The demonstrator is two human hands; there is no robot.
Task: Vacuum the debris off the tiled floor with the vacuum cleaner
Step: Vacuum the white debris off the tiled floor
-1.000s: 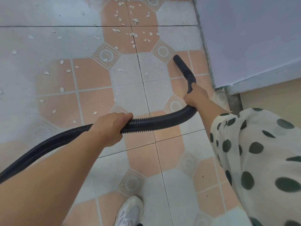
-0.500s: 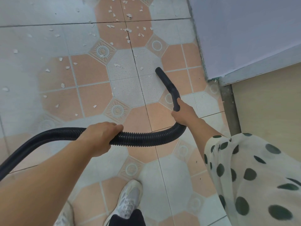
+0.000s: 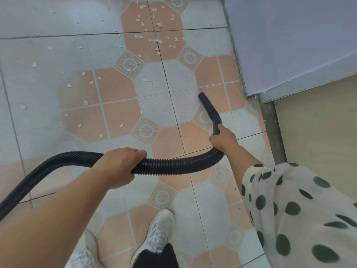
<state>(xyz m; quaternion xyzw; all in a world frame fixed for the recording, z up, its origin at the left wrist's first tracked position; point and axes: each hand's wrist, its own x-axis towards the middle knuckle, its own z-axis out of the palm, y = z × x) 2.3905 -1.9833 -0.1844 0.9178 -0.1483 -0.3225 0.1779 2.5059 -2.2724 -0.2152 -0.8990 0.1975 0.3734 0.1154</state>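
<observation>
The right hand (image 3: 224,139) grips the black tapered plastic nozzle (image 3: 209,111); the left hand (image 3: 119,163) clasps the black ribbed hose (image 3: 173,167). White chip debris (image 3: 154,40) lies ahead and leftward on the tiled floor (image 3: 193,206), roughly along the nozzle's axis, nearer the right hand.

We are seeing soft, even daylight with faint shadows; pale glare is washing out the floor (image 3: 38,55) at left, and the wide lens is bending the edges.

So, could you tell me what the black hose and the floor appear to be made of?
The hose looks like matte black flexible plastic, judging by its close ribbing and easy bend. The floor seems to be glazed ceramic tile: grout lines, printed motifs and a soft sheen.
</observation>
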